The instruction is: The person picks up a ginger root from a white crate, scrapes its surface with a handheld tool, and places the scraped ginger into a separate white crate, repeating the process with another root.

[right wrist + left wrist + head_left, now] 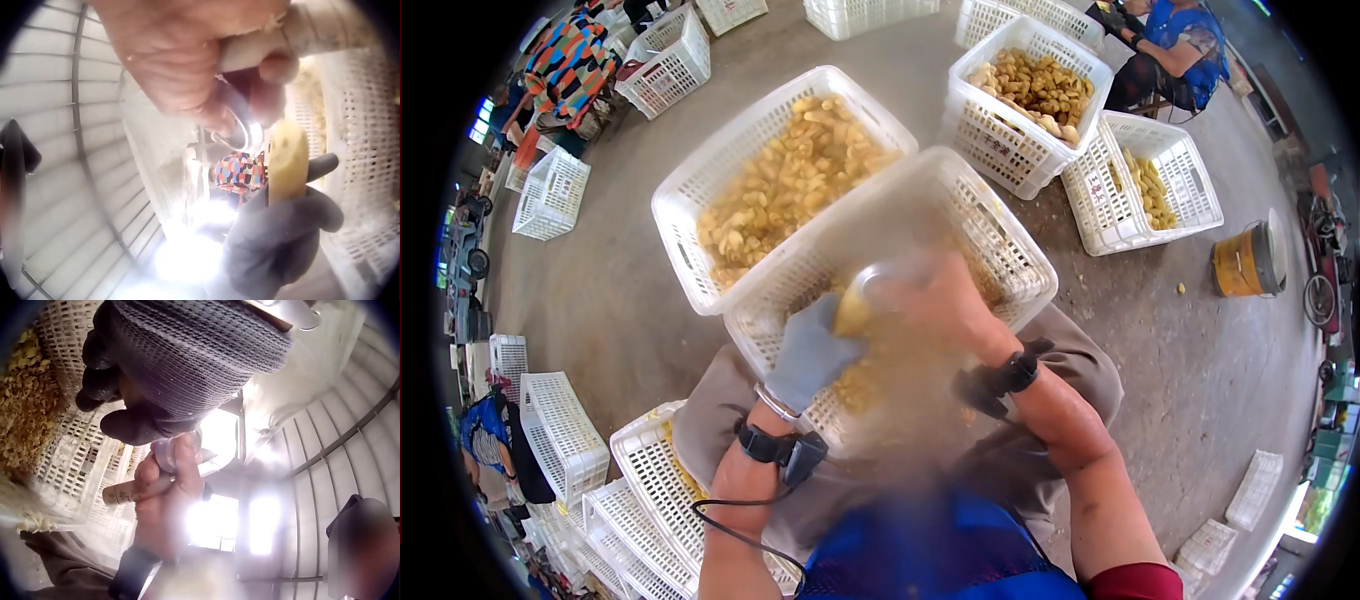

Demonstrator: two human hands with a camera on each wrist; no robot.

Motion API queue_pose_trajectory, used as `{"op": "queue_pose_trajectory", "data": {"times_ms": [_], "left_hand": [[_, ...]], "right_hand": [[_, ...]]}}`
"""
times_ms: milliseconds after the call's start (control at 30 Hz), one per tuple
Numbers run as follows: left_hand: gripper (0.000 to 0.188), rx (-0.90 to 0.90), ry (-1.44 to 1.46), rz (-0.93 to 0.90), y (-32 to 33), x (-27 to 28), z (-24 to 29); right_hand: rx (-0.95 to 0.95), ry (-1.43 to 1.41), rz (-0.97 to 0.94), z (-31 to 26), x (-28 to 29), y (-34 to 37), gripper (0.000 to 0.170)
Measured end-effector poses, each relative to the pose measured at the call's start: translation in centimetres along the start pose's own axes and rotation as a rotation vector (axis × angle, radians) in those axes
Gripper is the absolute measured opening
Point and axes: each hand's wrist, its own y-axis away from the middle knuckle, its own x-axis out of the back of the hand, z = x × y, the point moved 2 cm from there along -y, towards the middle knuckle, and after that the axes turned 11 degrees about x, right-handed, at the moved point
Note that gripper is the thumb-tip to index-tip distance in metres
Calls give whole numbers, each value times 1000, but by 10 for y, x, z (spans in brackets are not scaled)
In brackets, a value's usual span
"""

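Note:
In a grey glove, my left hand grips a pale yellow piece of ginger, whose peeled-looking end sticks up past the fingers. My bare right hand holds a scraper with a pale round handle and a shiny metal ring at the fingers. The ring is close beside the ginger's end. Both hands are over a white slotted crate between the knees, with yellow-brown scraps in it. A blurred smear covers part of the right hand in the head view.
A crate heaped with ginger adjoins the front left. Further crates of ginger stand at the front right, near a yellow bucket. Stacked white crates are by my left leg. Other people sit around.

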Motion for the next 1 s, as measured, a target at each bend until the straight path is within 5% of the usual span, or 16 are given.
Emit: {"op": "queue_pose_trajectory", "data": {"times_ms": [67,167,200,300,367,400,500,633,767,1000], "left_hand": [[48,-43,4,-41,2,-3,0],[46,-111,10,-85,9,-3,2],[45,-110,56,-107,13,-2,4],[47,-49,18,-110,12,5,7],[45,-106,8,-85,3,1,-1],[43,61,90,-137,7,2,10],[38,175,260,-213,10,0,14],[38,304,452,-290,13,10,17],[40,324,494,-239,12,2,22],[44,324,649,-335,16,2,29]], "right_hand": [[17,36,6,4,-3,2,19],[69,646,118,21,25,-11,21],[-164,247,181,23,32,-14,24],[-259,226,153,8,38,-14,22],[27,80,98,-1,18,-4,23],[85,50,90,-2,11,-1,23],[97,51,74,1,-1,3,21],[32,549,130,6,29,-12,22],[412,822,-166,18,2,12,11],[297,1011,-223,17,-21,19,16]]}}
